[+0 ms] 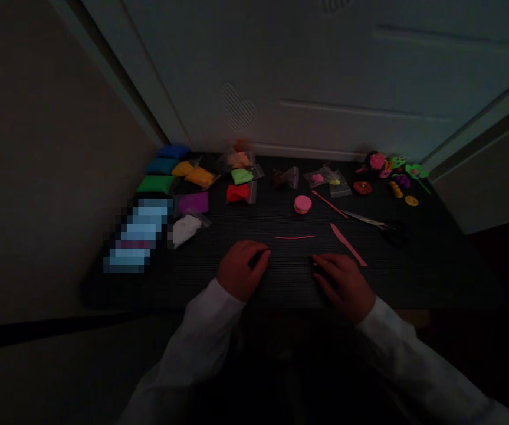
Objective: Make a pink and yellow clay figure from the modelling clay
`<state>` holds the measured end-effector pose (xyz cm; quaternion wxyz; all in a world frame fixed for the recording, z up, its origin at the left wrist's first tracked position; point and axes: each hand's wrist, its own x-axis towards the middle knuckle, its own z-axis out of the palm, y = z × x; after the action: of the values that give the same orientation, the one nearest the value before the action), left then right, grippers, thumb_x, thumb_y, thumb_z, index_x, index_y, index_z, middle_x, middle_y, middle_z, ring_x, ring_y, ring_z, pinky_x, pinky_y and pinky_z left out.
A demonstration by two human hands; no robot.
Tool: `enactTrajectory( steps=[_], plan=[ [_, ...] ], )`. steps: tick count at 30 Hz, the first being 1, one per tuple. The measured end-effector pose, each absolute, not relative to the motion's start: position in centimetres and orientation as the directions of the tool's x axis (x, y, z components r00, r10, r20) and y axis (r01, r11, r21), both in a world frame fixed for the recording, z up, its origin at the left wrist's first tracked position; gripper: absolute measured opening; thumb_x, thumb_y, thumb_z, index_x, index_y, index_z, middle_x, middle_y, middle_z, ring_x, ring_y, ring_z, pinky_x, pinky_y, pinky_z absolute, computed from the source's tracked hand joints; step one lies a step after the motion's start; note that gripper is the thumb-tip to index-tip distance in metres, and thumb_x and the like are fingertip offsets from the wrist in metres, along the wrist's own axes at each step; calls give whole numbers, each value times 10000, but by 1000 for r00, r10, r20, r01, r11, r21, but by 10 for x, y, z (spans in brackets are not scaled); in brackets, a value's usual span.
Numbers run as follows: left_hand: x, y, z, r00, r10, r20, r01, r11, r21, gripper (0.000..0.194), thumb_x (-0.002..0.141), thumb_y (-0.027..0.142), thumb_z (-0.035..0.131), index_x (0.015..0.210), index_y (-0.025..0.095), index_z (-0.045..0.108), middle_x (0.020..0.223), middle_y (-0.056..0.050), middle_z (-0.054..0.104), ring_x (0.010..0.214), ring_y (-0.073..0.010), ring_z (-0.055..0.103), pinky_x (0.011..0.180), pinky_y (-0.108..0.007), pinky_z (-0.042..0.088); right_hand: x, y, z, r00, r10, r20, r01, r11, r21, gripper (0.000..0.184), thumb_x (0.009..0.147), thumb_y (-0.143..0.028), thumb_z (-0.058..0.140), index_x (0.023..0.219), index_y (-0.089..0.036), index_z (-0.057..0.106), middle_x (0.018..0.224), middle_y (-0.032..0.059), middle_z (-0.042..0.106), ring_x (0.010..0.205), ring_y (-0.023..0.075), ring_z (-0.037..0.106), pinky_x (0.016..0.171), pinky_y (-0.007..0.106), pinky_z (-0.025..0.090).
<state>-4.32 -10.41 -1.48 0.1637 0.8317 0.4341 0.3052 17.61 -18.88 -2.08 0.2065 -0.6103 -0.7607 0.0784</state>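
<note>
My left hand (242,270) rests on the dark table with its fingers curled and the thumb tip against the index finger. Whether anything sits in that pinch is hidden. Across from it, my right hand (346,284) has bent fingers pointing left, with a tiny yellowish speck at the fingertips, too small to name. A thin pink strand (295,237) lies just beyond and between both hands. Behind it stands a round pink piece (302,204) with a paler layer below. Right of the strand lies a pink plastic modelling knife (347,244), close to my right hand.
A thin pink tool (329,204) and scissors (374,222) lie on the right. Bags of coloured clay, among them purple (193,203), white (186,229) and red (238,193), line the left and back. Small clay figures (377,161) stand back right. A white panelled surface (307,77) rises behind.
</note>
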Motion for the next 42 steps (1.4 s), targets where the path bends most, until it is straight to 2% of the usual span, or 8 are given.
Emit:
enactTrajectory(
  steps=[5, 17, 22, 25, 27, 32, 37, 42],
  plan=[
    [-44, -103, -16, 439, 825, 356, 618, -564, 548, 162, 786, 259, 506, 850, 158, 615, 821, -63, 653, 799, -177, 601, 751, -329, 485, 176, -180, -19, -159, 963, 218, 895, 234, -380, 251, 837, -263, 432, 1000, -193, 610, 891, 82, 631, 840, 189, 569, 745, 346, 466],
    [-42, -104, -15, 429, 828, 362, 606, -560, 564, 150, 782, 259, 504, 827, 169, 616, 812, -58, 657, 794, -174, 603, 744, -329, 488, 164, -182, -10, -240, 963, 123, 925, 265, -272, 444, 842, -393, 403, 1193, -138, 493, 871, 101, 602, 795, 210, 536, 708, 363, 416],
    [-42, -104, -16, 424, 827, 369, 604, -562, 566, 144, 781, 263, 510, 828, 175, 614, 810, -54, 658, 797, -172, 599, 752, -329, 483, 176, -186, -8, -299, 947, 116, 914, 319, -249, 438, 846, -374, 395, 1244, -198, 448, 1036, 114, 565, 912, 222, 510, 768, 383, 396],
    [-42, -103, -16, 428, 827, 366, 607, -563, 561, 152, 782, 263, 509, 827, 166, 617, 809, -58, 658, 798, -174, 598, 753, -328, 481, 179, -186, -6, -400, 911, 101, 898, 411, -159, 473, 823, -444, 412, 1269, -289, 404, 1290, 129, 416, 1102, 287, 419, 854, 469, 329],
    [-42, -103, -16, 433, 826, 361, 609, -563, 558, 158, 784, 262, 509, 826, 157, 619, 806, -61, 657, 795, -173, 598, 754, -324, 479, 181, -184, -5, -451, 890, 70, 884, 457, -98, 508, 810, -486, 410, 1283, -305, 376, 1382, 138, 301, 1183, 316, 347, 886, 511, 280],
    [-43, -103, -17, 437, 825, 358, 610, -564, 556, 157, 788, 264, 505, 833, 163, 616, 812, -53, 655, 798, -168, 594, 762, -319, 476, 187, -183, -5, -393, 919, 37, 918, 394, -44, 564, 807, -516, 383, 1306, -255, 348, 1415, 158, 240, 1244, 319, 277, 928, 522, 230],
    [-43, -103, -16, 443, 826, 348, 613, -562, 555, 153, 789, 265, 504, 830, 170, 616, 812, -52, 656, 804, -174, 596, 762, -326, 474, 183, -188, -6, -470, 882, 9, 880, 470, -63, 590, 793, -555, 371, 1316, -285, 319, 1424, 138, 231, 1265, 315, 255, 946, 530, 211],
    [-43, -103, -16, 446, 824, 349, 612, -565, 553, 160, 786, 267, 509, 834, 160, 619, 817, -55, 657, 800, -172, 595, 763, -326, 475, 185, -188, -5, -373, 927, 34, 927, 374, -33, 568, 805, -541, 359, 1311, -284, 332, 1432, 147, 200, 1287, 316, 215, 966, 531, 182]
  ],
)
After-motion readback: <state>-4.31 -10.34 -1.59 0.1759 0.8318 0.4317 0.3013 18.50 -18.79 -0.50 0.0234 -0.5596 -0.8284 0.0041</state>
